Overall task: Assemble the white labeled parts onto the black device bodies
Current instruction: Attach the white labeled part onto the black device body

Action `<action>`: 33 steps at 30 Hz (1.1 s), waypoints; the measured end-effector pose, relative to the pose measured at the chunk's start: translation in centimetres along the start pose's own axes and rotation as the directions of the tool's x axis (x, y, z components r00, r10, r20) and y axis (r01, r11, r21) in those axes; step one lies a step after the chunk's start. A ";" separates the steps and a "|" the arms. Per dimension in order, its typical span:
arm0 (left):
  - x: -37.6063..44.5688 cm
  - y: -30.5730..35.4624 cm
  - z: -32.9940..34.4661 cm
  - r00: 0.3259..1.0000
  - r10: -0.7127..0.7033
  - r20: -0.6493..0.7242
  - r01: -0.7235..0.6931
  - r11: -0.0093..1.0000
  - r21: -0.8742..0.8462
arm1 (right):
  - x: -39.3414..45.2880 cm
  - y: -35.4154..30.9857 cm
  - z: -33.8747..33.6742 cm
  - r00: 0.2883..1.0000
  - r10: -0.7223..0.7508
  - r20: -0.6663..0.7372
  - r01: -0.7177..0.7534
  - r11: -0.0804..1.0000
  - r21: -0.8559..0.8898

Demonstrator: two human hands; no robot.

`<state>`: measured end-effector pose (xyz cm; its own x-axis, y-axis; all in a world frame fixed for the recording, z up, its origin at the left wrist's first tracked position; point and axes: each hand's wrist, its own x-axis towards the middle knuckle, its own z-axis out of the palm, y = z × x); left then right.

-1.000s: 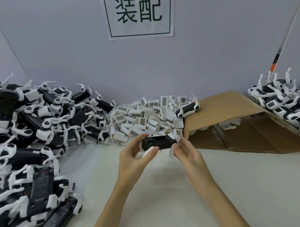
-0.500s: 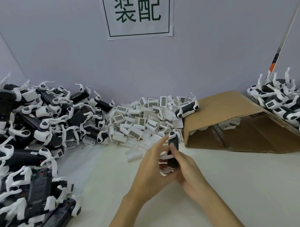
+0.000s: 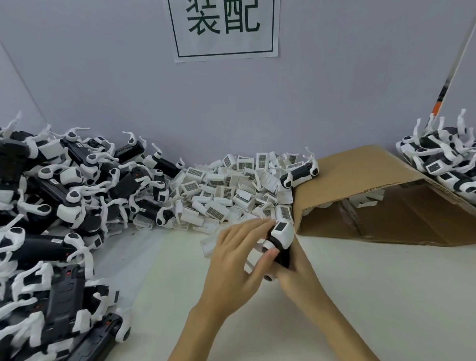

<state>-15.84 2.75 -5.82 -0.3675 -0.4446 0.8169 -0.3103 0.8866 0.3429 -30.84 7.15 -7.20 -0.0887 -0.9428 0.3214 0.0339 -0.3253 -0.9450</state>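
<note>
A black device body (image 3: 283, 255) stands nearly upright between my two hands above the middle of the table. A white labeled part (image 3: 282, 233) sits on its upper end. My right hand (image 3: 299, 272) grips the body from the right and below. My left hand (image 3: 235, 257) lies against its left side, fingers stretched toward the white part and thumb pressing the body. A heap of loose white labeled parts (image 3: 232, 194) lies against the back wall just beyond my hands.
A big pile of black bodies with white arms (image 3: 52, 214) fills the left side of the table. An open cardboard box (image 3: 380, 199) lies on its side at the right, with more devices (image 3: 452, 162) stacked beyond it. A paper sign (image 3: 224, 24) hangs on the wall.
The device body was turned from lying crosswise to standing upright. A white labeled part now sits on its top end, and my left hand has moved in against it.
</note>
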 end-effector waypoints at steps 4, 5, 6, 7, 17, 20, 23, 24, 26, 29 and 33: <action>-0.1 0.7 0.8 0.983 -0.132 -0.129 0.126 0.991 -0.054 | -0.3 -0.4 0.2 0.992 -0.012 -0.122 0.003 0.997 -0.074; 0.0 0.8 0.9 0.972 -0.181 -0.153 0.170 0.982 -0.079 | -0.4 -0.6 0.4 0.980 -0.015 -0.196 -0.008 0.993 -0.117; 0.1 0.9 0.8 0.960 -0.226 -0.167 0.211 0.972 -0.105 | -0.4 -0.6 0.6 0.967 -0.023 -0.252 -0.012 0.991 -0.135; 0.2 0.9 0.6 0.949 -0.259 -0.178 0.241 0.964 -0.117 | -0.4 -0.5 0.6 0.959 -0.036 -0.283 -0.005 0.990 -0.140; 1.2 0.9 -1.3 0.788 -0.596 0.154 0.587 0.653 -0.478 | 0.0 -0.4 -0.5 0.990 -0.117 -0.083 0.089 0.954 -0.288; 1.3 0.4 -1.5 0.695 -0.675 0.249 0.665 0.470 -0.581 | 0.0 -0.1 -0.5 0.991 -0.129 -0.015 0.119 0.944 -0.308; 1.2 -0.2 -2.0 0.644 -0.667 0.375 0.704 0.323 -0.633 | 0.2 0.2 -0.8 0.986 -0.166 0.000 0.152 0.902 -0.405; 1.2 -0.2 -2.0 0.639 -0.671 0.377 0.706 0.316 -0.634 | 0.3 0.3 -0.9 0.982 -0.189 -0.005 0.168 0.882 -0.440; 1.3 0.3 -2.0 0.654 -0.681 0.329 0.704 0.388 -0.595 | 0.4 0.5 -1.1 0.968 -0.249 -0.019 0.201 0.824 -0.529; 1.0 0.7 -1.1 0.769 -0.604 0.210 0.630 0.656 -0.416 | 0.3 0.5 -1.3 0.933 -0.360 -0.032 0.235 0.671 -0.703; 1.0 0.7 -0.7 0.688 -0.698 0.198 0.680 0.526 -0.511 | 0.2 0.0 -1.3 0.937 -0.343 -0.068 0.229 0.748 -0.624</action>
<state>-15.77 3.00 -4.46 -0.2095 -0.9501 0.2310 0.0351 0.2288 0.9728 -32.14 7.09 -7.19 -0.1622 -0.7668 0.6211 -0.6157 -0.4132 -0.6710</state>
